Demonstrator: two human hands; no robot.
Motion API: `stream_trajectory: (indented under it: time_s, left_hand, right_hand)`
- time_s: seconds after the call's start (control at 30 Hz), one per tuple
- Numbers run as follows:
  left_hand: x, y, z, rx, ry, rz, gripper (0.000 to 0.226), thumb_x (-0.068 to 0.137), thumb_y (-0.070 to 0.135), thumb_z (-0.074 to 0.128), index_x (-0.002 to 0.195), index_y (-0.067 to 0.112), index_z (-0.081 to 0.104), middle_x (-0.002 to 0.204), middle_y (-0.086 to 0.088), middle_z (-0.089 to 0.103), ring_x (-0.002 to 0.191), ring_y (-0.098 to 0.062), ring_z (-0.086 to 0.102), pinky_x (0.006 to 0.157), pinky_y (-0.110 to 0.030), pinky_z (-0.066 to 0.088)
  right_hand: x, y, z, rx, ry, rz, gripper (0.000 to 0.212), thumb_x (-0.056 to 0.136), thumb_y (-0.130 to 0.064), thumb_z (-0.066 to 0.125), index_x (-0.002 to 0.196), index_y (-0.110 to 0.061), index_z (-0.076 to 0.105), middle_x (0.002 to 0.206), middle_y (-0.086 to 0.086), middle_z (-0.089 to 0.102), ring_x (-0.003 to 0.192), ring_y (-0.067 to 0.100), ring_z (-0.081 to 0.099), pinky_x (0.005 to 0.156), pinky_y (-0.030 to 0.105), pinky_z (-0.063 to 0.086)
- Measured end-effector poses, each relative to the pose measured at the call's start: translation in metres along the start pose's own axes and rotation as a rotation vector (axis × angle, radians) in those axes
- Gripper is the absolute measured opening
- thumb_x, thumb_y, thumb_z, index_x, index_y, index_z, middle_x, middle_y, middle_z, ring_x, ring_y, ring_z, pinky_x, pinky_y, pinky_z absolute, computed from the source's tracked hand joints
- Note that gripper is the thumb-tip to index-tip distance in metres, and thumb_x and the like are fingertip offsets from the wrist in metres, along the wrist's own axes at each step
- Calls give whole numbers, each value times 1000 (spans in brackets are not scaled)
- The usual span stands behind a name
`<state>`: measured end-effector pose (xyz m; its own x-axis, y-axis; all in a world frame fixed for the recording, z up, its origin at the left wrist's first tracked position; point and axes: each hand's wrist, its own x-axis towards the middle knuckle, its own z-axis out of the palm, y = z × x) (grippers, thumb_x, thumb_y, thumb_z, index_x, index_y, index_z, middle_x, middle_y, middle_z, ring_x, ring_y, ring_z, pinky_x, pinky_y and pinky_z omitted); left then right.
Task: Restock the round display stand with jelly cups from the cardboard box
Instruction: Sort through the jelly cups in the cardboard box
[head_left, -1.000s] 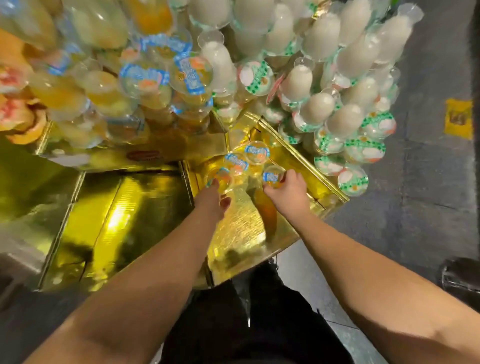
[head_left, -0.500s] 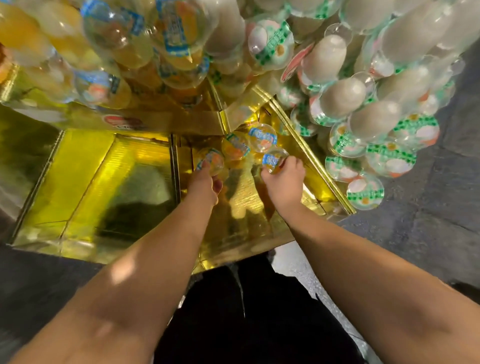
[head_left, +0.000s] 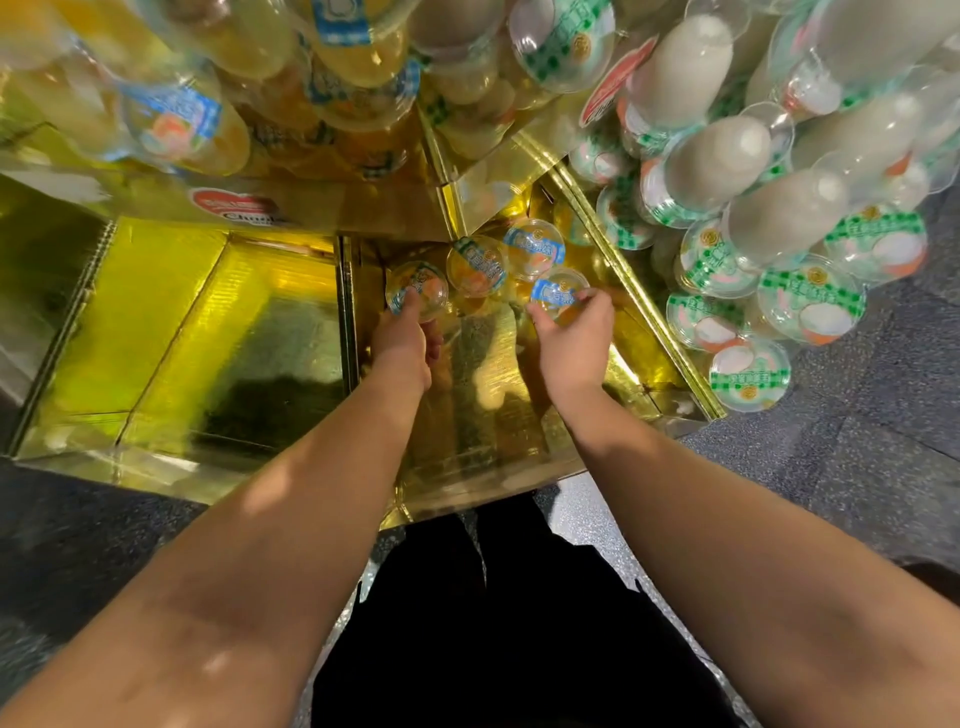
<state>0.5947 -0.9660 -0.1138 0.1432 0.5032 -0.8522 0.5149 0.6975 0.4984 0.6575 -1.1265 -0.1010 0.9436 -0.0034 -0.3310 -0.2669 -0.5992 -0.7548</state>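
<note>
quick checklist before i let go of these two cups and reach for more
1. Left hand has its blue-label cup under control: ok, fingers on the lid.
2. Right hand grips its cup: ok, fingers curled round the rim.
3. Both held cups seated flat on the gold shelf: cannot tell, the bases are hidden.
4. The two cups behind, and, lie in the same gold section: ok.
5. Green-label cups stay on their side of the gold divider: ok.
6. Cardboard box within reach: cannot tell, not in view.
</note>
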Motion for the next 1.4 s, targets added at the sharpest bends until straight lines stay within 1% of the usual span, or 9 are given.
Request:
stream_trajectory:
  time_s: [0.17,0.33,0.47,0.77,0.97,1.13,1.2,1.33,1.4]
  left_hand:
    - [-5,0,2,-7,13,26,39,97,50,56,120,19,54,87,-3,61,63,-12,53,52,-24,41]
    - [-5,-1,-1,-32,-19,-5,37,96,51,57,121,23,54,89,-4,61,65,-12,54,52,-23,40]
    - [-6,1,-2,-57,-35,-20,38,96,51,58,122,24,55,87,-2,62,65,-11,53,53,-23,39]
    - [-8,3,-2,-14,-16,15,38,98,51,54,124,24,55,93,-1,64,69,-12,55,56,-24,39]
    - [-11,1,-2,10,-20,20,39,95,54,56,113,20,58,97,-3,65,67,-12,55,54,-24,40]
    - [-20,5,-5,5,-75,-25,30,93,52,61,92,22,59,99,-2,66,70,-12,56,56,-23,39]
    - [-26,7,-8,18,-104,-71,33,89,53,64,89,22,58,98,-3,64,74,-13,54,56,-23,39]
    - [-47,6,-26,64,-144,-152,28,93,44,65,92,17,58,90,-6,60,79,-18,53,56,-23,39]
    - [-62,4,-40,79,-203,-167,23,96,35,63,104,14,59,93,-6,60,78,-20,55,56,-25,39]
  right_hand:
    - [2,-7,2,283,35,279,63,85,-26,77,133,-9,41,134,11,48,105,25,57,79,28,42]
    - [8,2,4,317,-83,527,61,92,-42,67,135,-6,44,118,7,59,101,25,58,77,27,39]
    - [13,10,7,239,-142,498,64,93,-53,60,138,-10,53,123,10,66,113,31,61,95,38,49]
    - [21,14,4,140,-124,441,56,96,-50,55,132,-7,54,118,13,67,109,33,63,87,38,49]
    - [20,15,-1,84,-161,435,53,94,-52,57,125,-9,57,107,9,70,101,29,65,88,38,51]
    - [20,15,-6,77,-251,433,58,84,-64,62,112,-13,60,103,9,72,97,29,69,92,48,54]
    - [22,15,-14,51,-295,440,67,77,-71,62,112,-13,59,107,9,71,99,29,69,93,48,54]
    - [16,9,-40,-102,-365,463,106,65,-84,58,135,-5,48,121,13,66,108,32,65,97,46,51]
    - [10,3,-53,-165,-393,455,111,60,-87,56,131,-2,52,112,12,67,102,31,66,94,45,53]
